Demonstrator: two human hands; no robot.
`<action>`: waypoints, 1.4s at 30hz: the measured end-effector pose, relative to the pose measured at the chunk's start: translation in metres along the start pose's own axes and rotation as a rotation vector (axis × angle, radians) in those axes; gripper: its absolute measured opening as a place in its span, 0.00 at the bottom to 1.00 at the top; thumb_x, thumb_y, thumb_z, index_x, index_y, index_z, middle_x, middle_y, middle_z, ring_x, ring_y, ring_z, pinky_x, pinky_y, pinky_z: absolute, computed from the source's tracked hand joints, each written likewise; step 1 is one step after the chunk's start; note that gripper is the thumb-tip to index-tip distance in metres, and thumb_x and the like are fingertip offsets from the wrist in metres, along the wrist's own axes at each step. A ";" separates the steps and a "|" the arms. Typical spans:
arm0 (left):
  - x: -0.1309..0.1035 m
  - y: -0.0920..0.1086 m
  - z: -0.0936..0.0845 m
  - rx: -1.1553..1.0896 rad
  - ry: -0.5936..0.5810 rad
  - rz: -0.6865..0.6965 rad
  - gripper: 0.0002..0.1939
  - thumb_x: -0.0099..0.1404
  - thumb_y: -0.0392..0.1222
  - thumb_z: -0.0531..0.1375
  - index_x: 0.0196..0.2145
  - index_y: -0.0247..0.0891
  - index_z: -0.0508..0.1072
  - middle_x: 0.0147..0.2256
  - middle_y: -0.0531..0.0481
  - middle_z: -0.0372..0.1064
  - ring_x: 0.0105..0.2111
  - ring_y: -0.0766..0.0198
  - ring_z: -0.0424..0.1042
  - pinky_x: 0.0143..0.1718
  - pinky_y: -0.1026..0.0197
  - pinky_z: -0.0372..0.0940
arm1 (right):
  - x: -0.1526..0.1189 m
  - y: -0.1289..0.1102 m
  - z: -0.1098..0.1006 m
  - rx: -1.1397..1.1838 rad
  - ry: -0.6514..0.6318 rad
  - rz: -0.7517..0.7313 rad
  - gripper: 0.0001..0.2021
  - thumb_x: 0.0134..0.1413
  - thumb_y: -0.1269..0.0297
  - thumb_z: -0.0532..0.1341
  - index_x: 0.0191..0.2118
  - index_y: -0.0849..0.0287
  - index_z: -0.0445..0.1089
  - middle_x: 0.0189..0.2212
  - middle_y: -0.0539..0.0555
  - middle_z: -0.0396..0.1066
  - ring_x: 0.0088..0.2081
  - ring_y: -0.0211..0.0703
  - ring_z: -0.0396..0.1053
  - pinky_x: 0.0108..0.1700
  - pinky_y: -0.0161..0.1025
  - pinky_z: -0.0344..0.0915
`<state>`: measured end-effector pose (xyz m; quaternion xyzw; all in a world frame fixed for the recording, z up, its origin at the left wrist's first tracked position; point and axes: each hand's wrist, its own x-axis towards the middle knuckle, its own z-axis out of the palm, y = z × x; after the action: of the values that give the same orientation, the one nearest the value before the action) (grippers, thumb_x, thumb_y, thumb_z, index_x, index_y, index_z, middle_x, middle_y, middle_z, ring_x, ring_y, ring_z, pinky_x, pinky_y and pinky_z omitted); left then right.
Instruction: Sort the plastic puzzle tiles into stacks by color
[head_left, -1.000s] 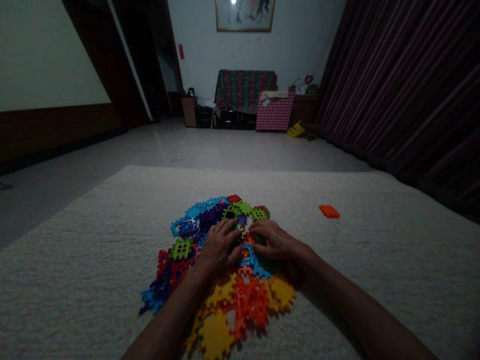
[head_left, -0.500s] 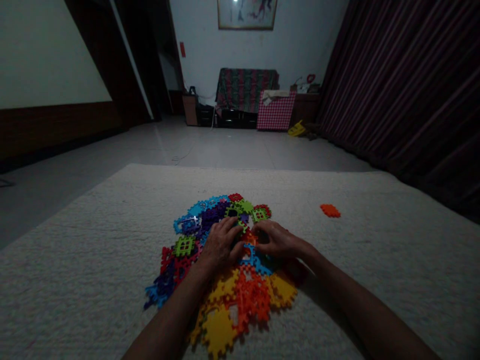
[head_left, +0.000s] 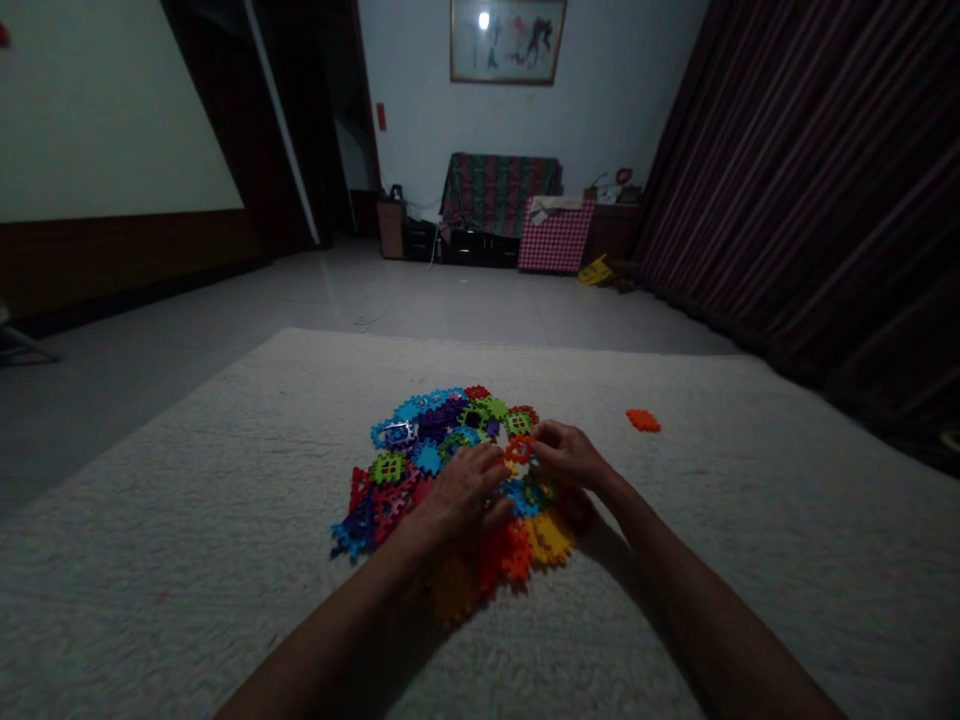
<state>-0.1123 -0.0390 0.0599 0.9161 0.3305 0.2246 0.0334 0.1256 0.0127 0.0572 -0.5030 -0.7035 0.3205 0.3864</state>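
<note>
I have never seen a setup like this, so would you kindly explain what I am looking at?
There is no machine here: these are a person's bare hands, seen from a camera worn on that person's head, looking forward and down. On the pale textured mat lies a pile of colourful toothed plastic pieces, with one orange piece apart to the right. The left hand is open over the pile. The right hand appears to pinch the edge of a red-orange piece with a central opening.
</note>
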 end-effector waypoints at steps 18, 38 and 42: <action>-0.014 0.046 0.031 0.060 -0.141 -0.077 0.14 0.72 0.43 0.54 0.54 0.43 0.70 0.54 0.43 0.67 0.58 0.51 0.61 0.59 0.45 0.60 | -0.076 0.057 -0.031 -0.047 0.619 0.123 0.16 0.47 0.49 0.61 0.33 0.57 0.71 0.30 0.54 0.74 0.33 0.46 0.71 0.39 0.43 0.69; -0.005 0.092 0.064 -0.049 -0.120 -0.081 0.19 0.68 0.33 0.53 0.55 0.35 0.68 0.60 0.38 0.64 0.63 0.47 0.58 0.62 0.42 0.58 | -0.082 0.073 -0.041 -0.465 0.381 0.058 0.18 0.47 0.59 0.60 0.45 0.58 0.73 0.44 0.61 0.75 0.46 0.52 0.71 0.53 0.50 0.68; 0.000 0.093 0.074 -0.070 -0.057 -0.087 0.19 0.69 0.34 0.52 0.56 0.35 0.68 0.64 0.37 0.60 0.66 0.47 0.56 0.64 0.41 0.57 | -0.082 0.082 -0.046 -0.485 0.438 0.063 0.22 0.50 0.59 0.59 0.51 0.60 0.71 0.48 0.63 0.74 0.50 0.54 0.71 0.56 0.51 0.66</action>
<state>-0.0249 -0.1051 0.0133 0.9051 0.3610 0.2081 0.0847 0.2192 -0.0395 -0.0068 -0.6589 -0.6437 0.0397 0.3872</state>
